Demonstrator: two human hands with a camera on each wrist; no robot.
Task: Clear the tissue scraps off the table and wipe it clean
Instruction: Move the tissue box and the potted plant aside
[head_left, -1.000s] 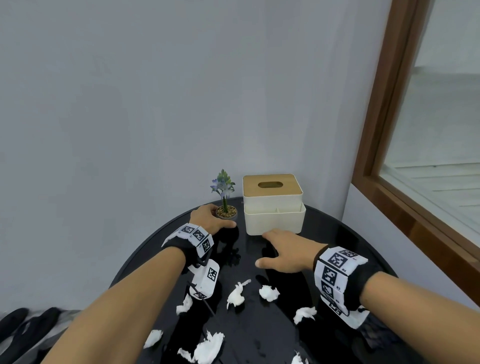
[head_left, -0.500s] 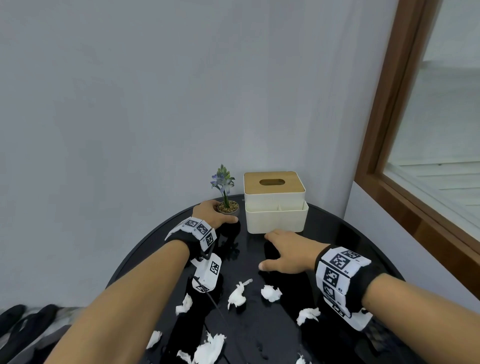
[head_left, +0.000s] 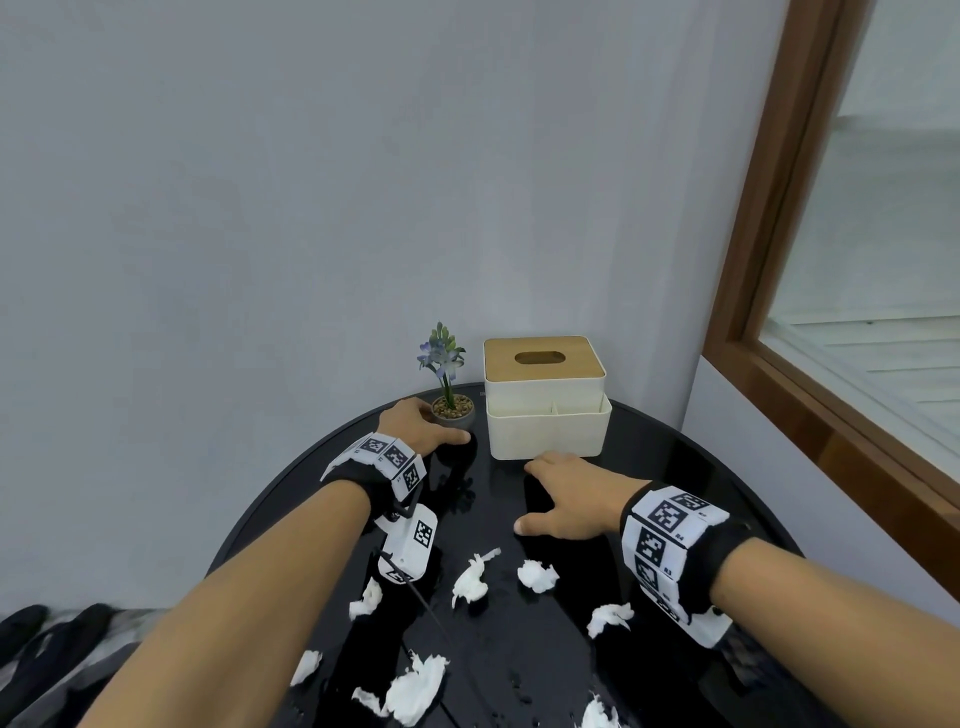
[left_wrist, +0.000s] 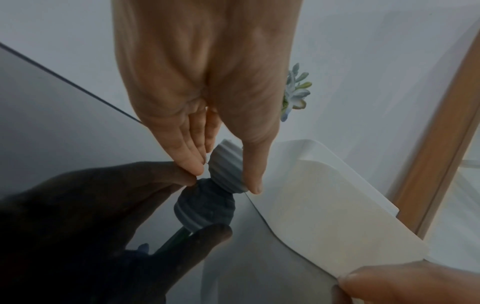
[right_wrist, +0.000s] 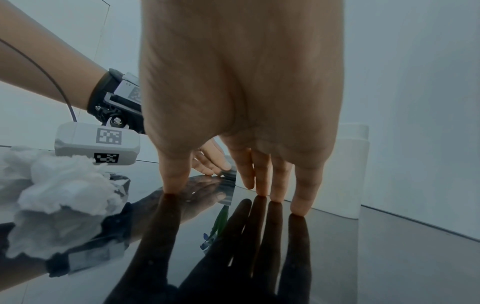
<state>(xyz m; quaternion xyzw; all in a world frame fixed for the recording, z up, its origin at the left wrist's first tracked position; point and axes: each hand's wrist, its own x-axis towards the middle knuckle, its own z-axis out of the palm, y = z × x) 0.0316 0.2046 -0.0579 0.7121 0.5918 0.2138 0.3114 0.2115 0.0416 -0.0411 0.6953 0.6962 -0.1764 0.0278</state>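
White tissue scraps (head_left: 470, 581) lie scattered over the lower centre of the head view on the glossy black table (head_left: 670, 467), all nearer the camera than both hands and touched by neither. The left hand (head_left: 415, 423), left of centre, pinches the small grey plant pot (left_wrist: 228, 170) between fingers (left_wrist: 191, 153) and thumb; the pot holds pebbles and a blue-flowered sprig (head_left: 441, 356). The right hand (head_left: 569, 499) lies flat at centre, fingers (right_wrist: 301, 193) straight and spread, tips pressing the table just before the cream tissue box (head_left: 545, 397). That box has a wooden slotted lid, and its front tray compartments look bare.
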